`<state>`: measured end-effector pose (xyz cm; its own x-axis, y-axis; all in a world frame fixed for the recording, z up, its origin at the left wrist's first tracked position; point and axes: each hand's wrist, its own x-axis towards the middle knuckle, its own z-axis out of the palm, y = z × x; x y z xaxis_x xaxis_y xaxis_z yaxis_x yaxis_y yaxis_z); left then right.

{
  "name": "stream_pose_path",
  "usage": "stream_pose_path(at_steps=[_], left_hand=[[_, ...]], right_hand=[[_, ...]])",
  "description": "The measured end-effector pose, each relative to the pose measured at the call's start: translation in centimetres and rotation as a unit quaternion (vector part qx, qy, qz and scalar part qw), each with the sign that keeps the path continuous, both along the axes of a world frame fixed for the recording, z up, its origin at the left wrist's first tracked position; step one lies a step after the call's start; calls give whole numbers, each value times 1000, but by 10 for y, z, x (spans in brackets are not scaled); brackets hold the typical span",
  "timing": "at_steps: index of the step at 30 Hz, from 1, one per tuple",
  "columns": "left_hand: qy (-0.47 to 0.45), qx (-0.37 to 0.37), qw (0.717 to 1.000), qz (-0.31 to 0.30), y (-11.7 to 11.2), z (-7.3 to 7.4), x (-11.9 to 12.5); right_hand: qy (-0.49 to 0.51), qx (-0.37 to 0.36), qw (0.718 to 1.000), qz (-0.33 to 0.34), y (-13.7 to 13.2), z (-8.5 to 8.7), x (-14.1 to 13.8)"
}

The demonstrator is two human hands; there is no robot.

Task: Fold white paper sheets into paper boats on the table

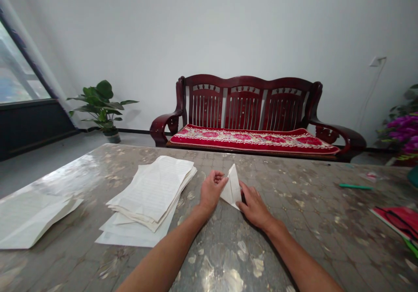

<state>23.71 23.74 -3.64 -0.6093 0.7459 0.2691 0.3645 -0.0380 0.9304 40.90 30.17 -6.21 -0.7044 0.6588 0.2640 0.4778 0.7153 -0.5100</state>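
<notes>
A small folded piece of white paper (234, 186), pointed at the top, is held between my two hands just above the patterned table (202, 266). My left hand (211, 189) pinches its left edge between thumb and fingers, the other fingers curled. At its lower right edge, my right hand (254, 205) grips with the thumb in front and the fingers behind. To the left of my hands lies a stack of lined paper sheets (156, 192), its edges uneven.
Another folded sheet (29, 218) lies at the table's far left. On the right are a green pen (355, 186) and a red book (398, 218) with dark glasses (403, 226) on it. A wooden bench (243, 83) stands behind the table, and a potted plant (103, 102) behind left.
</notes>
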Motion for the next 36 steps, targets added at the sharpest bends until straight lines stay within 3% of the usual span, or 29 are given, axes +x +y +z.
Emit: stream_pose_path(at_steps=[6,16,22,27,36], left_hand=[[62,38,997,17,-4,10,9],[188,-9,981,50,-9,18,17],[84,-53,994,48,-6,23,18],[-33,-29,999,22,0,18,17],[-96,4,995,21,7,17,11]], right_hand=[[6,9,999,41,2,-4,2],[14,40,998,43,2,-6,2],[11,32,998,46,1,-4,2],[10,37,998,47,2,-4,2],[11,30,998,54,3,-7,2]])
